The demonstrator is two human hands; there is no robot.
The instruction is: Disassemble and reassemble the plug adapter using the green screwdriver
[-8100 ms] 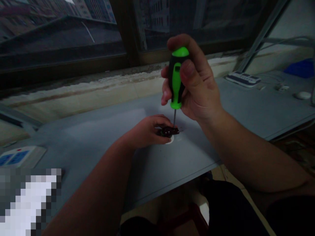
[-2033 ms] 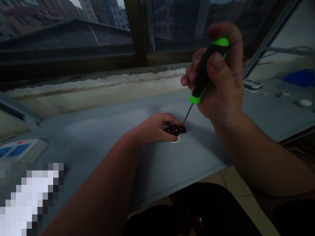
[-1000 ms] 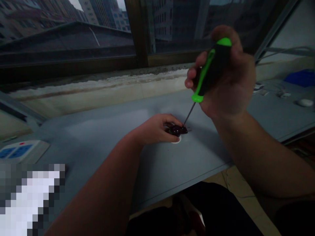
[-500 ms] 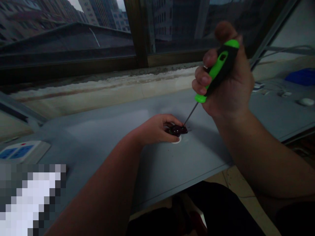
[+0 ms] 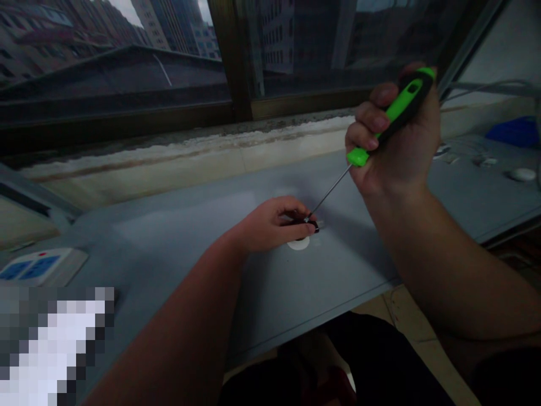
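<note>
My right hand point(image 5: 395, 135) is wrapped round the green and black handle of a screwdriver point(image 5: 403, 107), raised above the grey table. The thin shaft slants down to the left, and its tip touches or nearly touches a small dark object point(image 5: 315, 225). My left hand point(image 5: 276, 225) grips that object between thumb and fingers, which hide most of it. Just below the left thumb, a white round patch point(image 5: 298, 244) lies on the table.
A white power strip point(image 5: 51, 266) with blue sockets sits at the left, above a pixelated area. At the right are a white mouse point(image 5: 523, 175), cables and a blue item point(image 5: 513, 131). The table point(image 5: 270, 299) meets a wall below a window.
My right hand has shifted right, leaving the screwdriver more slanted and its tip slightly further left. The left thumb now covers more of the dark object.
</note>
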